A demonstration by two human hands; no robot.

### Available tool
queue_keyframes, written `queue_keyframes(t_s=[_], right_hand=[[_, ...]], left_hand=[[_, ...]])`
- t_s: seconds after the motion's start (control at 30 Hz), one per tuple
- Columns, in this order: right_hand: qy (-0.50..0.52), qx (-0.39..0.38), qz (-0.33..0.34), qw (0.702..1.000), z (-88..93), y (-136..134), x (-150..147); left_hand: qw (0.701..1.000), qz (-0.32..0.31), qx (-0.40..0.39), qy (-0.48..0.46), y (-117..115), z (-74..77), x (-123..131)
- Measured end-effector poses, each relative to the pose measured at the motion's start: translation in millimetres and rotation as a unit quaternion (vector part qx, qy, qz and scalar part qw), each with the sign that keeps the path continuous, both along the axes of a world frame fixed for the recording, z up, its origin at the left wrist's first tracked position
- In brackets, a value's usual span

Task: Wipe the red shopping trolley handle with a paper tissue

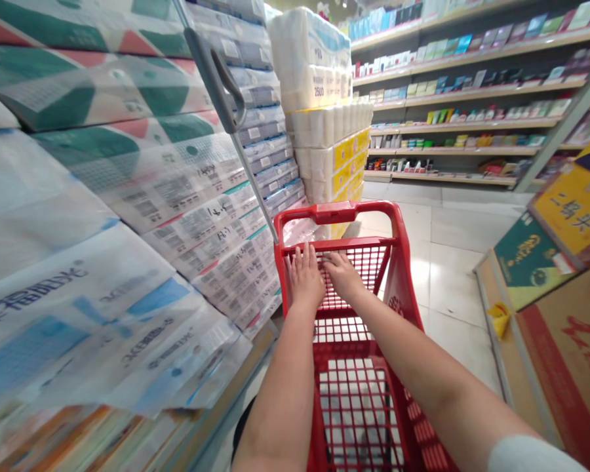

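A red plastic rolling shopping basket (407, 288) with mesh walls stands in front of me, and nothing shows lying in it. My left hand (307, 278) rests near the top of its far mesh wall, fingers stretched toward the rim. Beside it, my right hand (343, 275) reaches to the same mesh with its fingers extended and slightly bent. Neither hand appears to grip anything. The basket's grey pull handle (221, 85) is extended and leans up to the left, away from both hands.
Stacked tissue packs (177, 190) form a wall close on the left. Toilet roll bundles (319, 72) are piled ahead. Shelves of cosmetics (472, 95) line the back. Cartons (570, 347) stand on a low platform at right, beside the tiled floor (452, 282).
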State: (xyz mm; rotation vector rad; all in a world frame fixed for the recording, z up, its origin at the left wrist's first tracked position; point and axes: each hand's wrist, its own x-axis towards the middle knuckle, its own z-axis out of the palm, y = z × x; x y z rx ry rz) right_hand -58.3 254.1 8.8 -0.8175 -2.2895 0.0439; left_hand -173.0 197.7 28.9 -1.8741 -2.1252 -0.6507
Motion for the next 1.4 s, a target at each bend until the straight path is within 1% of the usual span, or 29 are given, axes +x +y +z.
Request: queue_keyframes(t_s=[0.1, 0.2, 0.27, 0.37, 0.5, 0.6, 0.67, 0.77, 0.87, 0.93, 1.07, 1.13, 1.2, 1.27, 1.33, 1.4], right_hand=[[-0.018, -0.005, 0.012, 1.000, -0.1, -0.5, -0.2], [0.021, 0.015, -0.024, 0.999, 0.6, -0.6, -0.4], [0.008, 0.010, -0.037, 0.999, 0.3, -1.0, -0.5], [-0.032, -0.006, -0.024, 0.999, -0.4, -1.9, -0.6], [-0.005, 0.014, -0.037, 0.999, 1.2, -3.2, -0.2], [-0.043, 0.001, -0.033, 0.999, 3.4, -4.4, 0.0], [-0.049, 0.001, -0.027, 0.998, 5.4, -5.0, 0.3], [-0.011, 0.012, -0.051, 0.999, 8.3, -5.3, 1.3], [-0.042, -0.015, -0.073, 0.996, 9.6, -5.7, 2.6], [-0.057, -0.026, -0.075, 0.995, 10.1, -5.7, 3.5], [-0.002, -0.002, -0.100, 0.995, 11.9, -4.9, 5.9], [-0.020, -0.013, -0.112, 0.993, 12.5, -5.2, 7.1], [-0.048, -0.031, -0.110, 0.992, 13.2, -6.1, 8.1], [-0.040, -0.027, -0.114, 0.992, 14.3, -6.8, 9.1], [-0.017, -0.018, -0.135, 0.991, 15.5, -7.5, 9.6], [-0.026, -0.037, -0.159, 0.986, 16.2, -8.2, 9.4]], left_hand=[[1.000, 0.004, -0.003, 0.002, -0.5, 0.9, 0.4], [1.000, 0.006, -0.010, 0.005, -1.1, 1.7, 0.8], [1.000, 0.004, -0.011, 0.006, -1.2, 1.6, 0.8], [1.000, 0.003, -0.007, 0.004, -0.6, 0.6, 0.4], [1.000, 0.006, -0.007, 0.006, 0.6, -1.4, -0.2], [1.000, 0.005, -0.007, 0.012, 0.8, -2.1, -0.4], [1.000, 0.009, -0.007, 0.012, 0.8, -2.4, -0.5], [1.000, 0.010, -0.011, 0.008, 1.0, -2.8, -0.9], [1.000, 0.004, -0.008, 0.005, 1.4, -3.3, -1.2], [1.000, 0.003, -0.004, 0.003, 1.7, -3.6, -1.5], [1.000, 0.003, -0.005, 0.004, 1.5, -3.8, -1.3], [1.000, 0.000, -0.005, 0.007, 1.2, -3.8, -1.0], [1.000, 0.000, -0.003, 0.008, 1.1, -4.2, -0.9], [1.000, 0.003, 0.000, 0.006, 1.2, -4.8, -1.0], [1.000, 0.004, 0.002, 0.005, 1.4, -5.3, -1.3], [1.000, 0.002, 0.002, 0.006, 1.2, -5.1, -1.5]])
